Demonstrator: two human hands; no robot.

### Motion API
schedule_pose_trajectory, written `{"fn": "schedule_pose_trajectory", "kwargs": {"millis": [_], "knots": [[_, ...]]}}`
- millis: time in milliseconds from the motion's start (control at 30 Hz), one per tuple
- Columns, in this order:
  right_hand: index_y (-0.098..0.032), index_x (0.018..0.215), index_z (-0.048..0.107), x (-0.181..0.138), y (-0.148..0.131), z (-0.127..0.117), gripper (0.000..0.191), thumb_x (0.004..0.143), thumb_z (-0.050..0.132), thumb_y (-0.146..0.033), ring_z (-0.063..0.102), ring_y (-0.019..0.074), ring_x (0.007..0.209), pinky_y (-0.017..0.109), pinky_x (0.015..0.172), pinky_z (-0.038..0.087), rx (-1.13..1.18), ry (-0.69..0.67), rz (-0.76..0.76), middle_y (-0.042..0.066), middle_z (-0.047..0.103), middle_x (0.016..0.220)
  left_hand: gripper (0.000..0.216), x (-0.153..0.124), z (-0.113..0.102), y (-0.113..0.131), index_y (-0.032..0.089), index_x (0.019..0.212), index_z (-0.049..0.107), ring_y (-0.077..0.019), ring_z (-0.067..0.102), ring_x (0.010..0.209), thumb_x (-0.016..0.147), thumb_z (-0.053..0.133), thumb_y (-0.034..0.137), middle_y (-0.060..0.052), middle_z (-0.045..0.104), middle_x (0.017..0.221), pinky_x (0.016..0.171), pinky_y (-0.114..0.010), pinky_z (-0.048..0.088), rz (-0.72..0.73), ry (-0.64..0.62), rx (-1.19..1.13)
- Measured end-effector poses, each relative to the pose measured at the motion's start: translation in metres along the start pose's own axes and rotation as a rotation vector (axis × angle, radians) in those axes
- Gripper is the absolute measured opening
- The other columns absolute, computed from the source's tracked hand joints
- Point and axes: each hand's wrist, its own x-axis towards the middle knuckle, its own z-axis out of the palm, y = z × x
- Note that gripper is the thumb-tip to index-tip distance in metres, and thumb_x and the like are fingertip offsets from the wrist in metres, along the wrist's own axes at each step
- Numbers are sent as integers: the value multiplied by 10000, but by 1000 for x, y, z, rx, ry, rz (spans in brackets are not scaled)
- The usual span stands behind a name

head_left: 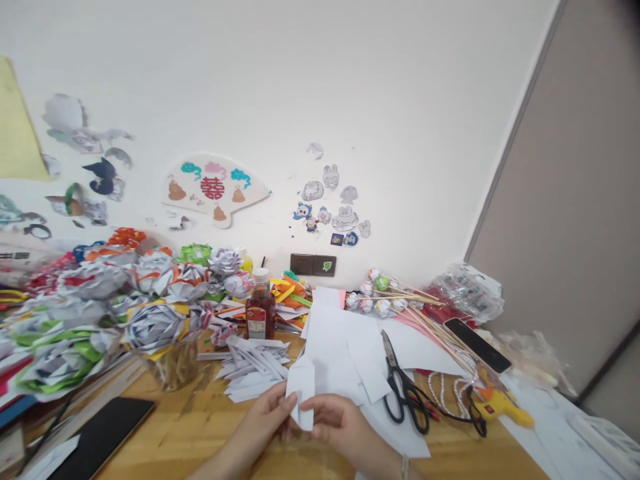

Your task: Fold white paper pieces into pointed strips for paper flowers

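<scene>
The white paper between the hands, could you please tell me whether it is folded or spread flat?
Folded: the white paper shows slanted corners at its top end and fold edges.

A red 囍 (213,189) marks the fan-shaped cutout (195,183); the bottle label (257,323) seems illegible.

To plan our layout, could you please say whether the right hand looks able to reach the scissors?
Probably yes: the scissors lie near the right hand with nothing standing between, though it is occupied with folded paper.
</scene>
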Motion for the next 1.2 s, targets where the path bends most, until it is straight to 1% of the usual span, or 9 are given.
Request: {"fn": "schedule_pose_trajectory", "kwargs": {"millis": [100,200,400,467,567,700,900,1067,1200], "knots": [[-179,986,608,-1,0,1,381,654,707,-337,598,188,796,317,743,423,1,-14,5,58,654,835,383,2,-3,-4,143,670,536,-65,429,350,657,594,521,54,536,438,371,-169,305,-13,-30,-29],[-188,975,617,-1,-4,2,354,652,716,-292,602,178,784,302,732,429,-2,-8,5,43,660,804,371,3,-4,-5,144,677,535,-61,419,346,674,582,511,57,533,437,373,-169,290,-15,-47,-38],[-187,951,629,0,-5,2,329,647,721,-276,606,182,810,303,750,424,51,-12,13,47,671,816,382,1,-3,-2,140,681,541,-55,407,353,652,607,515,63,517,414,379,-162,290,-15,-53,-51],[-173,901,642,2,0,0,296,637,726,-279,610,175,775,295,728,428,49,21,11,50,674,798,386,0,-2,-3,141,700,538,-53,398,345,644,615,515,64,517,415,367,-157,295,-4,-55,-45],[-152,796,649,5,8,-3,237,620,732,-286,602,150,655,270,648,438,10,110,-7,30,663,697,403,1,-2,-9,143,711,534,-59,405,339,628,621,528,60,523,422,339,-154,307,10,-59,1],[-141,718,624,7,10,-2,239,597,738,-314,580,137,587,260,598,439,-32,181,-5,7,629,634,410,2,-2,-15,143,722,530,-66,432,346,618,630,526,56,534,439,329,-154,325,21,-59,62],[-141,704,592,6,9,6,278,600,728,-360,575,147,600,267,602,426,-65,219,9,9,618,627,410,2,-1,-16,146,722,515,-56,411,322,611,637,521,65,525,432,330,-160,317,35,-36,113],[-134,718,588,7,15,7,308,612,712,-395,561,143,584,260,586,415,-112,286,25,5,594,596,390,4,0,-19,154,723,508,-59,396,316,636,614,519,76,502,422,319,-161,309,43,-16,134],[-140,699,569,7,14,11,326,601,711,-416,540,132,554,249,565,402,-117,336,33,-13,569,562,399,3,1,-18,144,767,516,-61,409,329,654,598,518,73,510,435,328,-157,321,37,-4,139]]}}
